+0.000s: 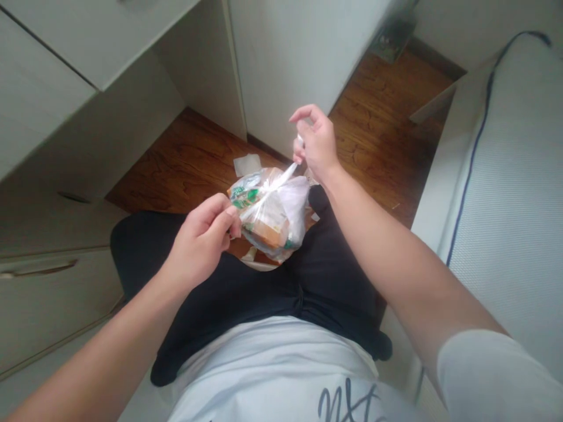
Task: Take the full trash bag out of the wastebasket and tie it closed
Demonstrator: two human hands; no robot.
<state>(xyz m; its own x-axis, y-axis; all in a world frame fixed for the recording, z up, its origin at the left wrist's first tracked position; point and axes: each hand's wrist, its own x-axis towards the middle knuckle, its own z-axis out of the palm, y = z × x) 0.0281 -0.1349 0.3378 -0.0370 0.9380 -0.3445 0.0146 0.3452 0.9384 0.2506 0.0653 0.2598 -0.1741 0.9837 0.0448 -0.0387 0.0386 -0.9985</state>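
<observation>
Between my knees hangs a filled, see-through plastic bag, its top gathered at a twisted knot. Wrappers with green print and brown, cardboard-like pieces show through it. My left hand is closed on one end of the bag's top, at the left. Up and to the right, my right hand grips the other end, a stretched white strand that runs down to the knot. Its index finger is bent and held away from the rest. Both ends look taut.
White scraps, one a crumpled piece, lie by the bag on the wooden floor. A white cabinet stands ahead and drawers are at the left. A pale padded surface with dark piping lies right.
</observation>
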